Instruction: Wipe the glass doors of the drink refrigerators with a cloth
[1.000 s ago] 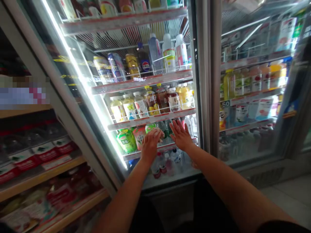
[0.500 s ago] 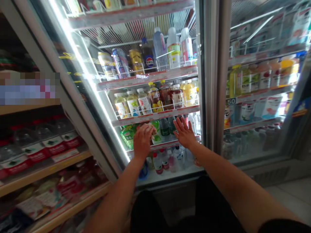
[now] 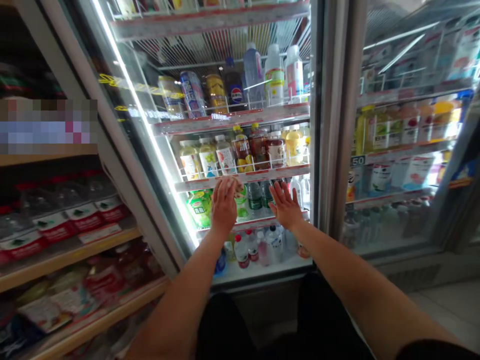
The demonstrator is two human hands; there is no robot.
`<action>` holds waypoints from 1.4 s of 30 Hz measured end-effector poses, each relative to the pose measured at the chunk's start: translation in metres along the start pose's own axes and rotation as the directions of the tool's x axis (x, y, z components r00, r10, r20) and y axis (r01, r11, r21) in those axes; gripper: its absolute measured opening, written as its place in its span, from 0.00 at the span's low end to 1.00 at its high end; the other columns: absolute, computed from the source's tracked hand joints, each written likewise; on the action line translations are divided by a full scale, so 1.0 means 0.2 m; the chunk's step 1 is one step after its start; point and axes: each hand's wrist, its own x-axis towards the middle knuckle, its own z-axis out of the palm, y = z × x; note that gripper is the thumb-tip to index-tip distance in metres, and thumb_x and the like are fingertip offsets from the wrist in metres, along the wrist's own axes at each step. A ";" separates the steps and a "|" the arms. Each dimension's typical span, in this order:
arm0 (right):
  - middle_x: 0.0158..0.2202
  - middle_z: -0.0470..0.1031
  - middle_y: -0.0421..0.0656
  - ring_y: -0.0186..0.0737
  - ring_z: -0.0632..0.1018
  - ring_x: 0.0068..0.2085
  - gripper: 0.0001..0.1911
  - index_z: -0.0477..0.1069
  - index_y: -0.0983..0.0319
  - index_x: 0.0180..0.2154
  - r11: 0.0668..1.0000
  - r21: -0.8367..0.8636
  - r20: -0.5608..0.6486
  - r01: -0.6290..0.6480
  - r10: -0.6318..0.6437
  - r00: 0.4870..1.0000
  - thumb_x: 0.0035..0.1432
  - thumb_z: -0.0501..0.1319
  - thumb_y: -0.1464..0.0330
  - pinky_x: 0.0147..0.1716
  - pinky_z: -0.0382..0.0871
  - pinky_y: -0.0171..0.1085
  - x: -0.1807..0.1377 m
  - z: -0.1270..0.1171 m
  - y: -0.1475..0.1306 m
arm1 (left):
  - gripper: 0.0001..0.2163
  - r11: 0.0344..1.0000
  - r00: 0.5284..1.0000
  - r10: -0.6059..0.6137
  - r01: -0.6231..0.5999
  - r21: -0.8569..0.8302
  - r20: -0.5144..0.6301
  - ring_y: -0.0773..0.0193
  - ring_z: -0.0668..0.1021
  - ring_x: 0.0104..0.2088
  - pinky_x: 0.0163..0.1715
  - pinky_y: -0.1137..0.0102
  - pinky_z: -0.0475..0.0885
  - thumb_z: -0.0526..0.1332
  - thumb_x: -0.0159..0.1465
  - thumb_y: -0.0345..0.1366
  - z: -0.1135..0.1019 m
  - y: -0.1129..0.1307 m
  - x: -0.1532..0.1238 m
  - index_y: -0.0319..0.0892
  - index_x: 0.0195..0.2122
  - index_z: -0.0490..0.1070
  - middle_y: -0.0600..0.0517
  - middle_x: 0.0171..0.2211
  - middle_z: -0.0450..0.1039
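Both my arms reach into an open drinks cooler, at its second shelf from the bottom. My left hand (image 3: 224, 205) has its fingers stretched upward and lies against a bottle that it mostly hides, just right of a green-labelled bottle (image 3: 199, 207). My right hand (image 3: 285, 206) is open with fingers spread, in front of the clear bottles at the shelf's right end and holding nothing. Dark green bottles (image 3: 255, 196) stand between the two hands. The red-and-white shelf rail (image 3: 258, 176) runs just above my fingertips.
Small water bottles (image 3: 258, 247) stand on the bottom shelf below my hands. The cooler's glass door (image 3: 123, 125) is swung open to the left. A second cooler with a shut glass door (image 3: 397, 150) stands on the right. Wooden shelves of packaged goods (image 3: 56, 225) are on the left.
My left hand, curled round a bottle a second ago, has shifted and its fingers now point up and lie flat. My right hand stayed spread. The view moved slightly downward and left.
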 end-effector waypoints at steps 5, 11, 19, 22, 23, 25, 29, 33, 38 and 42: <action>0.73 0.52 0.47 0.52 0.53 0.73 0.40 0.25 0.57 0.72 0.999 -0.029 -0.057 0.017 -0.019 0.998 0.73 0.50 0.61 0.69 0.44 0.58 0.01 -0.01 -0.01 | 0.29 0.982 0.974 0.188 -0.186 -0.031 0.127 0.51 0.48 0.73 0.69 0.49 0.59 0.51 0.66 0.21 0.10 0.08 -0.08 0.45 0.69 0.59 0.45 0.68 0.61; 0.73 0.51 0.47 0.52 0.54 0.73 0.40 0.24 0.57 0.72 0.999 -0.037 -0.061 0.008 -0.010 0.998 0.72 0.50 0.61 0.69 0.45 0.58 0.00 0.00 -0.01 | 0.29 0.990 0.990 0.142 -0.142 0.015 -0.001 0.52 0.49 0.73 0.68 0.51 0.63 0.47 0.68 0.21 0.09 0.06 0.13 0.44 0.70 0.56 0.44 0.69 0.58; 0.73 0.51 0.47 0.51 0.53 0.73 0.40 0.25 0.57 0.72 0.999 -0.033 -0.052 0.027 -0.029 0.998 0.72 0.51 0.60 0.70 0.45 0.57 0.00 0.00 0.00 | 0.21 0.926 0.924 0.376 -0.372 -0.068 0.071 0.57 0.65 0.68 0.66 0.55 0.68 0.52 0.72 0.29 0.10 0.11 -0.02 0.44 0.66 0.62 0.45 0.62 0.70; 0.74 0.50 0.47 0.51 0.53 0.73 0.41 0.24 0.56 0.72 1.000 -0.020 -0.033 0.019 -0.019 0.999 0.72 0.50 0.60 0.69 0.45 0.58 0.00 0.00 0.00 | 0.21 0.961 0.961 0.276 -0.276 0.019 -0.005 0.58 0.62 0.69 0.67 0.56 0.66 0.51 0.72 0.28 0.03 0.00 0.11 0.45 0.65 0.64 0.47 0.64 0.67; 0.74 0.50 0.47 0.51 0.53 0.73 0.41 0.24 0.56 0.72 1.000 -0.016 -0.027 0.015 -0.015 1.000 0.72 0.50 0.60 0.70 0.45 0.58 0.00 0.00 0.00 | 0.21 0.978 0.977 0.204 -0.202 0.052 -0.055 0.58 0.60 0.70 0.68 0.56 0.64 0.50 0.72 0.27 0.01 -0.04 0.15 0.44 0.65 0.64 0.47 0.65 0.66; 0.74 0.48 0.47 0.52 0.53 0.73 0.41 0.24 0.56 0.72 1.000 -0.007 -0.010 0.006 -0.006 1.000 0.72 0.50 0.60 0.70 0.45 0.58 -0.01 0.00 0.00 | 0.21 0.994 0.990 0.077 -0.068 0.084 -0.118 0.57 0.58 0.71 0.70 0.53 0.60 0.49 0.72 0.28 -0.03 -0.10 0.20 0.43 0.66 0.63 0.46 0.66 0.64; 0.74 0.47 0.47 0.52 0.52 0.73 0.41 0.24 0.56 0.72 1.000 0.001 0.007 -0.003 0.003 1.000 0.72 0.50 0.60 0.69 0.44 0.59 -0.01 0.00 -0.01 | 0.23 0.996 0.997 0.042 -0.036 0.085 -0.071 0.55 0.58 0.71 0.70 0.52 0.59 0.49 0.71 0.27 -0.04 -0.10 0.06 0.41 0.68 0.60 0.42 0.67 0.62; 0.73 0.51 0.48 0.52 0.54 0.73 0.41 0.24 0.56 0.72 1.000 -0.024 -0.011 0.003 -0.004 1.000 0.72 0.51 0.59 0.69 0.46 0.59 -0.01 0.01 -0.01 | 0.25 0.989 0.990 0.141 -0.141 0.042 0.020 0.56 0.60 0.70 0.68 0.54 0.63 0.49 0.70 0.25 -0.05 -0.12 -0.07 0.43 0.68 0.60 0.44 0.65 0.65; 0.73 0.52 0.47 0.51 0.54 0.73 0.41 0.23 0.56 0.72 0.999 -0.043 -0.027 0.005 -0.007 1.000 0.72 0.50 0.60 0.70 0.46 0.58 -0.01 0.01 0.00 | 0.24 0.996 0.994 0.016 -0.006 0.084 -0.111 0.53 0.58 0.71 0.69 0.51 0.61 0.49 0.70 0.24 -0.13 -0.26 0.11 0.38 0.67 0.59 0.40 0.69 0.58; 0.74 0.48 0.47 0.51 0.52 0.73 0.41 0.23 0.56 0.72 1.000 -0.026 0.001 0.001 -0.001 1.000 0.72 0.50 0.60 0.70 0.45 0.58 -0.01 0.00 -0.01 | 0.23 0.997 0.995 0.003 0.005 0.081 -0.100 0.52 0.58 0.71 0.69 0.49 0.61 0.49 0.70 0.24 -0.13 -0.26 0.03 0.38 0.66 0.60 0.40 0.69 0.58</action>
